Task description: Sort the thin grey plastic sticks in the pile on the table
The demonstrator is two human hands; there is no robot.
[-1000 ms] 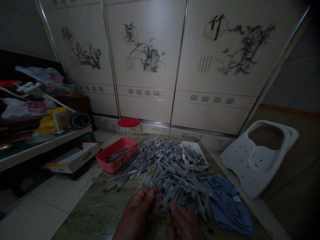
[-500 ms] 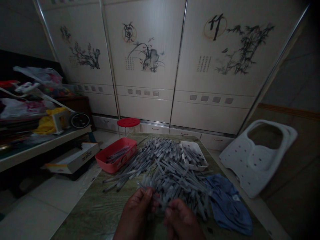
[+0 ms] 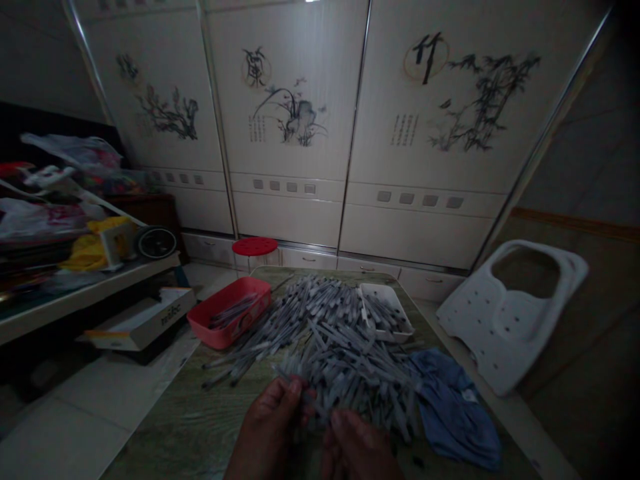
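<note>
you face a wall of cream sliding wardrobe doors (image 3: 285, 133) painted with ink plants, with a row of drawers along their foot. in front of them stands a wood-grain table (image 3: 165, 427), its near end running under your hands. to your left, a long shelf (image 3: 90, 270) carries a jumble of plastic bags and a yellow cloth, and a flat cardboard box (image 3: 140, 322) lies on the tiled floor (image 3: 65, 427) below it. to your right, a white perforated plastic seat (image 3: 510, 320) leans tilted beyond the table edge. a red round stool (image 3: 254, 246) stands just past the far end of the table.

on the table, a wide heap of slim grey-and-white plastic sticks (image 3: 340, 360) spreads across the middle. a red plastic tray (image 3: 203, 320) with a few sticks inside sits at its left edge, touching the spill. a small white tray (image 3: 385, 300) holding more sticks sits at the far right of the heap, and a crumpled blue cloth (image 3: 453, 407) lies just beside the heap on the right.

your hands are close together at the near edge of the heap, not touching each other. your left hand (image 3: 270, 427) pinches a few sticks, and your right hand (image 3: 357, 450) sits against the pile, though you cannot tell whether it grips any.
</note>
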